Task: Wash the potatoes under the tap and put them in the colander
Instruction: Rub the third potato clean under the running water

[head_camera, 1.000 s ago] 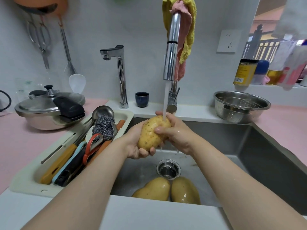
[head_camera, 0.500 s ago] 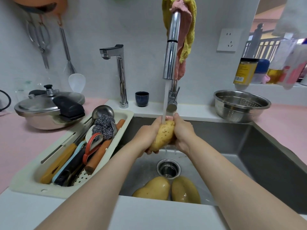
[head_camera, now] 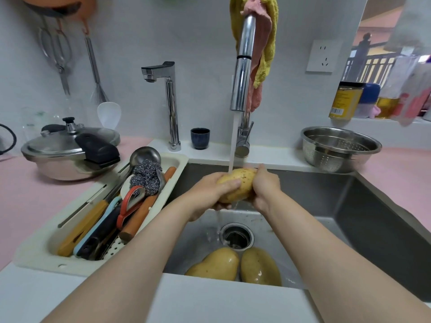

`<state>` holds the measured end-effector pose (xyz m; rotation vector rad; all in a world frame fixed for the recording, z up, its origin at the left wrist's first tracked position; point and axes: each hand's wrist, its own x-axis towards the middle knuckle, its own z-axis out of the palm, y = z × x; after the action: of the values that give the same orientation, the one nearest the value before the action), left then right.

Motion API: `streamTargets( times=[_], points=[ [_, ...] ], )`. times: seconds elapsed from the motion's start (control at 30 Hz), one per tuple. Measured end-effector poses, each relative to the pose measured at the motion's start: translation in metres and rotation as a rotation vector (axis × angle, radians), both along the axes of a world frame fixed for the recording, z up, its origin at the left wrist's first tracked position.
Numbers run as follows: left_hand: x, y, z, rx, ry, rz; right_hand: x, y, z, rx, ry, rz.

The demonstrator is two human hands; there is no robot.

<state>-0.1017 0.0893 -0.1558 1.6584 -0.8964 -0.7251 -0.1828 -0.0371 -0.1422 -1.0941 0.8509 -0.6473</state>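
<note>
Midway over the sink (head_camera: 338,206), a person holds 1 potato (head_camera: 240,183) w/ both bare hands under the running tap (head_camera: 242,66). Left hand (head_camera: 210,192) cups the potato from the left & below, fingers curled round it, thumb laid flat across the near face. Right hand (head_camera: 264,185) closes on the potato's right end, fingers wrapped over the top, knuckles toward the camera. Both forearms reach in from the bottom corners of the frame & converge at the potato, wrists roughly level. Water stream (head_camera: 233,141) lands on the potato's upper left edge, then drips off underneath toward the drain (head_camera: 237,236).

2 more potatoes (head_camera: 235,264) lie wet & side by side on the sink floor, just in front of the drain, at the near wall.

Colander (head_camera: 340,148), stainless steel, sits on the pink counter at the sink's back right corner, well apart from the hands; no potato visible in it. Left of the sink, a cream drainer tray (head_camera: 46,248) holds utensils & a steel scourer (head_camera: 145,176); a lidded pressure cooker (head_camera: 67,150) stands behind it.
</note>
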Motion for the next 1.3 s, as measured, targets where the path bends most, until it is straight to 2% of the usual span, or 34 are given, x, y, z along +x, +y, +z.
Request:
streamTargets(
  times=[0.07, 0.13, 0.2, 0.37, 0.47, 0.57, 0.63, 0.7, 0.73, 0.8, 0.87, 0.97, 1.17, 1.3],
  points=[
    [-0.006, -0.006, 0.005, 0.015, 0.089, 0.123, -0.004, 0.003, 0.002, -0.084, 0.005, 0.067],
    [-0.005, -0.010, 0.009, 0.031, 0.186, 0.233, -0.006, 0.003, -0.001, -0.279, -0.021, 0.212],
    [-0.002, -0.011, 0.010, 0.060, 0.247, 0.236, -0.009, -0.001, -0.007, -0.368, -0.031, 0.269],
    [-0.004, -0.008, 0.006, 0.103, 0.234, 0.107, -0.007, -0.004, -0.004, -0.010, 0.047, 0.211],
    [-0.002, -0.008, 0.005, 0.158, -0.032, 0.130, -0.005, -0.007, -0.006, 0.116, 0.126, 0.243],
    [0.006, -0.012, 0.002, 0.042, -0.159, 0.160, -0.005, -0.005, -0.017, 0.139, 0.248, 0.420],
    [0.005, -0.015, 0.006, 0.002, -0.032, 0.298, -0.004, 0.003, -0.021, 0.155, 0.246, 0.534],
    [0.005, -0.013, 0.007, -0.084, 0.238, 0.415, -0.005, 0.009, -0.017, 0.137, 0.153, 0.605],
    [0.006, -0.011, 0.007, -0.156, 0.378, 0.442, -0.006, 0.009, -0.015, 0.057, 0.116, 0.640],
    [0.013, -0.004, 0.010, -0.270, 0.637, 0.494, -0.009, 0.008, -0.014, -0.227, 0.103, 0.678],
    [0.018, 0.003, 0.012, -0.285, 0.764, 0.521, -0.012, 0.008, -0.016, -0.451, 0.130, 0.654],
    [0.019, 0.011, 0.014, -0.192, 0.664, 0.495, -0.013, 0.004, -0.018, -0.539, 0.150, 0.629],
    [0.021, 0.008, -0.007, 0.129, 0.458, 0.164, -0.020, -0.010, -0.023, -0.496, 0.444, 0.603],
    [0.019, 0.005, -0.012, 0.272, 0.311, 0.178, -0.025, -0.018, -0.025, -0.434, 0.388, 0.732]
  ],
)
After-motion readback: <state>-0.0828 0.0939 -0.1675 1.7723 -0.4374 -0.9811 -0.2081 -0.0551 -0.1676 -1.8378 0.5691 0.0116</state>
